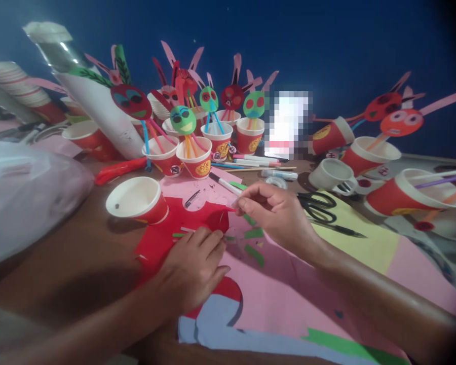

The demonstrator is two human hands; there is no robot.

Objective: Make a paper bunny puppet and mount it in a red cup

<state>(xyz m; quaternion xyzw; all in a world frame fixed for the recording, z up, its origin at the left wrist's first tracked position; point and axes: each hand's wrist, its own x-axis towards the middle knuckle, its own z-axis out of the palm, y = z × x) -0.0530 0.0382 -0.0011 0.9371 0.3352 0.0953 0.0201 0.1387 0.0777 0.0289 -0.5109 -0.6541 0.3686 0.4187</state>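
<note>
My right hand (275, 213) is raised over the pink paper (281, 294), thumb and fingertips pinched on a small, narrow piece of red paper (231, 209). My left hand (197, 266) rests palm down on a cut-out sheet of red paper (155, 243), fingers lying together and thumb apart. Close to my fingers lie green paper scraps (254, 255) and thin strips. A marker (224, 183) lies just beyond my right fingertips. Black-handled scissors (319, 205) and a black pen (338, 229) sit right of my right hand, on yellow paper (380, 248).
Paper cups (195, 162) holding puppets with round paper faces and straw legs line the back. A white bottle (95, 106) leans at left, near a plastic bag (30, 197). A lone paper cup (137, 200), a white mug (330, 175) and a lit, blurred screen (289, 124) stand nearby.
</note>
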